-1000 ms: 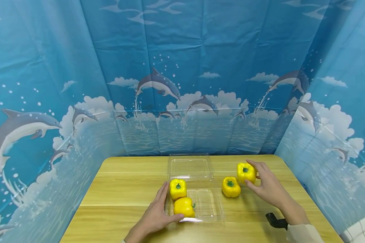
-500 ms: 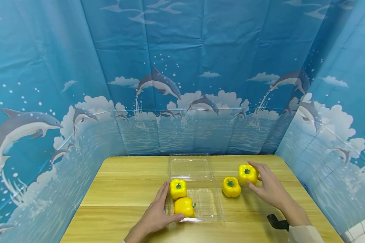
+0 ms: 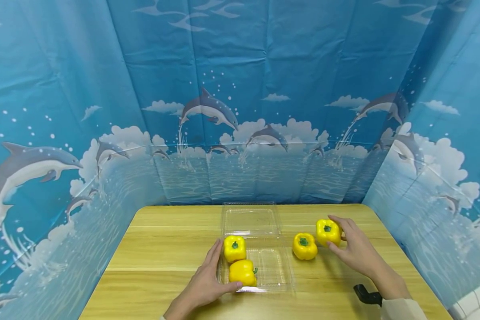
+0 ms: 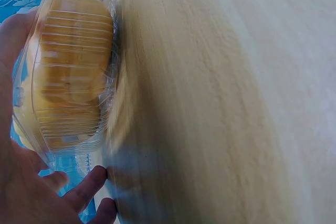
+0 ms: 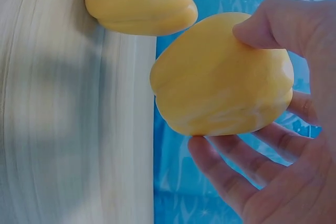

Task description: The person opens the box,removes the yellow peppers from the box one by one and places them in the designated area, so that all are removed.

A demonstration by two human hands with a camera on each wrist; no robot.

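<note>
My right hand [image 3: 354, 249] holds a yellow bell pepper [image 3: 328, 232] between thumb and fingers. In the right wrist view this pepper [image 5: 223, 77] is raised off the table, thumb on one side and fingertips on the other. A second yellow pepper [image 3: 305, 246] sits on the table just left of it. Two more, one upright [image 3: 234, 248] and one on its side [image 3: 242, 272], lie in the left half of a clear plastic clamshell box [image 3: 270, 271]. My left hand [image 3: 204, 280] rests spread against the box's left side, thumb at its front edge; the left wrist view shows its ribbed wall [image 4: 73, 51].
The hinged lid [image 3: 250, 221] lies open towards the back of the wooden table [image 3: 164, 249]. A blue dolphin-print curtain [image 3: 240, 111] encloses the back and sides. A black strap-like piece [image 3: 367, 294] sticks out by my right wrist.
My right hand has moved slightly right and towards me with the pepper in its grip. My left hand, the box and the other peppers stay put.
</note>
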